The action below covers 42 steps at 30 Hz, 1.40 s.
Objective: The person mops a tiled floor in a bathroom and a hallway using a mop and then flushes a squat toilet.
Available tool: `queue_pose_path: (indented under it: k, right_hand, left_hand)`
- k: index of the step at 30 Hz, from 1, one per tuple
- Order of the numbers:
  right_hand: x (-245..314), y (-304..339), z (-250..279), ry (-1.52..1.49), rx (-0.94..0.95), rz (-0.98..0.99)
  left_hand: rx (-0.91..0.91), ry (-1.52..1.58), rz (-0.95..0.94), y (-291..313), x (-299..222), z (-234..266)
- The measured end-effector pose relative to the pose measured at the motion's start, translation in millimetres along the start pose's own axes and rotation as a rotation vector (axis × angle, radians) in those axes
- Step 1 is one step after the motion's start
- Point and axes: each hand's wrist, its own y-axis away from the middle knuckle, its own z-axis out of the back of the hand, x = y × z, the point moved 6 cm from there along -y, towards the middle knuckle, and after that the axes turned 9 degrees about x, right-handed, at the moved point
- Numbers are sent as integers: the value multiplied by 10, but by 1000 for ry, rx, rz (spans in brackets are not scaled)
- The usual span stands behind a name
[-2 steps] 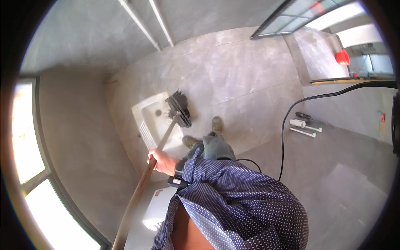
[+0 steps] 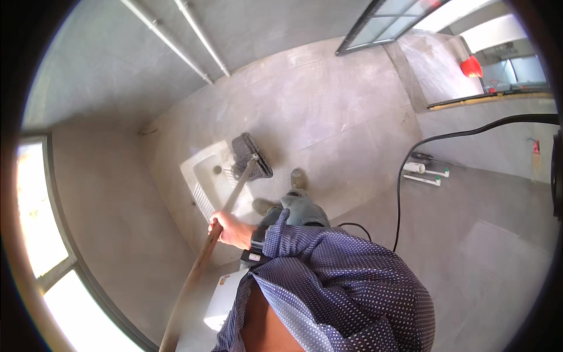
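Observation:
My right hand [image 2: 231, 230] reaches across my body and is closed round the wooden handle [image 2: 202, 258] of a mop. The handle slants from the lower edge up to a dark grey mop head [image 2: 252, 156]. That mop head lies on the floor at the right rim of a white squat toilet [image 2: 202, 185], beside its round drain. My left hand is out of the picture, and the upper end of the handle runs out at the bottom edge.
Two shoes [image 2: 298, 179] stand right of the mop head. White pipes [image 2: 422, 179] lie by the right wall, past a hanging black cable [image 2: 400, 193]. A white box [image 2: 223, 302] is at lower left. A window [image 2: 44, 205] is on the left, an open framed panel [image 2: 381, 26] at far right.
The mop head has shifted slightly away and to the right relative to the toilet's drain. The whole view has turned a little. My right hand keeps its grip on the handle.

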Motion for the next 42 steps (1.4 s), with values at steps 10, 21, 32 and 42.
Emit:
queue_pose_path:
  k: [10, 21, 32, 42]
  right_hand:
    - [2132, 1399, -16, -217, 122, 489]
    - [4511, 3210, 1594, -440, -152, 1023]
    - [4363, 3699, 2299, -499, -118, 1188]
    - [3645, 3327, 2165, -547, -149, 1140]
  left_hand:
    - [5, 70, 60, -754, 817, -649]
    - [-188, 444, 696, -266, 3106, -2178]
    - [1155, 397, 956, 325, 3550, -4658]
    - [1194, 228, 1265, 877, 3529, -3332]
